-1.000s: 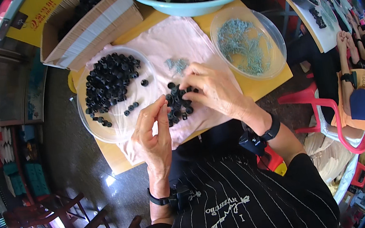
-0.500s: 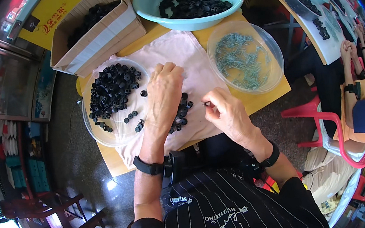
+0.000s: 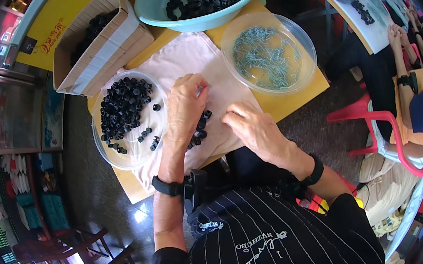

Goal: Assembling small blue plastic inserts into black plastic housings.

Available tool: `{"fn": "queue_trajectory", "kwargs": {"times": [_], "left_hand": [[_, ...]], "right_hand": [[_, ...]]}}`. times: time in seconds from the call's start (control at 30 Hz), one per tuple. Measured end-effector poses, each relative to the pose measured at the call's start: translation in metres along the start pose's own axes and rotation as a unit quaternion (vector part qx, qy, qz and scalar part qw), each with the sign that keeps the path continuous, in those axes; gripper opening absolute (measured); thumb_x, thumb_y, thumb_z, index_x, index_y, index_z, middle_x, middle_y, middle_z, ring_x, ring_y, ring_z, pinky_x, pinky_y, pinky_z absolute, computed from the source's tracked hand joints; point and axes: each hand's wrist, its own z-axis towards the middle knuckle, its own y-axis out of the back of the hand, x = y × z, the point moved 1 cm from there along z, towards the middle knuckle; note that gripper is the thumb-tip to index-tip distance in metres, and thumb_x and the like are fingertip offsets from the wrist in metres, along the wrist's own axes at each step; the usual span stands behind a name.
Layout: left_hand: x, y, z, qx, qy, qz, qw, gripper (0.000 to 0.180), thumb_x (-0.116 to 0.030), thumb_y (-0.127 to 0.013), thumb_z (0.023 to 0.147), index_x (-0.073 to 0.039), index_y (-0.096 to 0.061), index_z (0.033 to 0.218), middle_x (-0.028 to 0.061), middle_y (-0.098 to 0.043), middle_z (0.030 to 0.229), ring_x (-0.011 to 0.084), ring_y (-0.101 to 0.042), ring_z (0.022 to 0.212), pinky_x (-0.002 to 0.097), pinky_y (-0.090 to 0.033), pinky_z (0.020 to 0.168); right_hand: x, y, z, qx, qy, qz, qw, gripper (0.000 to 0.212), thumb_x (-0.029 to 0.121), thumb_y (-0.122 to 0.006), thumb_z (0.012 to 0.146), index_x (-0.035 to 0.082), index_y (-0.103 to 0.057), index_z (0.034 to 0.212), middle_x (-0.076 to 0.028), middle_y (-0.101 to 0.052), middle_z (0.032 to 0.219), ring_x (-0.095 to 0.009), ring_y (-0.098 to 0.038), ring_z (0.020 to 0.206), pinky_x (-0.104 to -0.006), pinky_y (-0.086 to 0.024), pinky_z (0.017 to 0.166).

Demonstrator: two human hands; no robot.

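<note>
My left hand (image 3: 183,109) is closed above the pink cloth (image 3: 188,48), its thumb and fingertips pinched together. Whatever lies in that pinch is too small to make out. To its right, my right hand (image 3: 254,131) hovers over the cloth with curled fingers pressed together, and any thing in them is hidden. Small black knob-like parts (image 3: 201,128) lie on the cloth between my hands, partly covered by the left one. Beside my left hand, a round clear plastic tray (image 3: 115,162) holds a heap of similar black parts (image 3: 126,103).
Thin grey-green screws (image 3: 260,55) lie in a clear round tub (image 3: 306,67) at the right. A light-blue basin (image 3: 198,24) and a cardboard box (image 3: 101,53), both holding black parts, stand at the back. Another person's hands (image 3: 396,35) are at a table on the right, near a red chair (image 3: 386,131).
The view has shifted, moving the table items slightly left. My right hand has turned more palm-down, and the small dark piece seen at its fingertips no longer shows.
</note>
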Motion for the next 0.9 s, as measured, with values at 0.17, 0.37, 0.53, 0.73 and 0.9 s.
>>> {"fn": "queue_trajectory", "kwargs": {"times": [0.17,0.37,0.53,0.73,0.9], "left_hand": [[-0.009,-0.001,-0.001,-0.047,-0.066,-0.014,0.997,0.009,-0.003,-0.066,0.073,-0.002,-0.062,0.082,0.0105,-0.064,0.097,0.0290,-0.061,0.090,0.0352,-0.048,0.078],[-0.011,0.004,-0.003,-0.097,-0.095,-0.054,0.989,0.008,-0.001,-0.063,0.073,-0.002,-0.061,0.080,0.0114,-0.062,0.088,0.0292,-0.059,0.083,0.0386,-0.048,0.075],[-0.010,-0.001,-0.006,-0.058,-0.055,-0.108,0.991,0.009,0.001,-0.062,0.074,0.001,-0.061,0.082,0.0148,-0.061,0.075,0.0262,-0.062,0.064,0.0359,-0.050,0.063],[-0.001,-0.018,-0.006,-0.054,-0.072,-0.103,0.991,0.012,0.004,-0.061,0.072,0.001,-0.067,0.083,0.0152,-0.062,0.076,0.0272,-0.064,0.069,0.0356,-0.051,0.064],[0.003,-0.018,-0.008,-0.041,-0.075,-0.088,0.992,0.012,0.000,-0.062,0.075,0.002,-0.067,0.086,0.0108,-0.063,0.079,0.0182,-0.062,0.065,0.0285,-0.050,0.064]], "right_hand": [[-0.003,0.000,0.000,0.004,-0.039,0.032,0.999,0.006,0.004,-0.057,0.082,0.003,-0.054,0.087,-0.011,-0.051,0.089,-0.029,-0.056,0.090,-0.0380,-0.049,0.075],[-0.005,-0.002,-0.009,0.014,-0.013,0.044,0.999,0.010,0.005,-0.061,0.082,0.002,-0.052,0.086,-0.013,-0.051,0.088,-0.032,-0.057,0.084,-0.0405,-0.048,0.074],[-0.009,-0.007,-0.009,-0.011,-0.020,0.077,0.997,0.009,0.004,-0.062,0.080,0.002,-0.055,0.086,-0.014,-0.054,0.085,-0.033,-0.058,0.082,-0.0407,-0.047,0.072],[-0.014,-0.010,-0.010,-0.040,-0.035,0.130,0.990,0.011,0.004,-0.065,0.080,0.000,-0.056,0.086,-0.012,-0.057,0.078,-0.026,-0.060,0.071,-0.0355,-0.048,0.066],[-0.011,-0.011,-0.012,-0.043,-0.056,0.165,0.984,0.011,0.005,-0.064,0.079,0.001,-0.057,0.086,-0.012,-0.056,0.079,-0.029,-0.059,0.074,-0.0376,-0.047,0.069]]}}
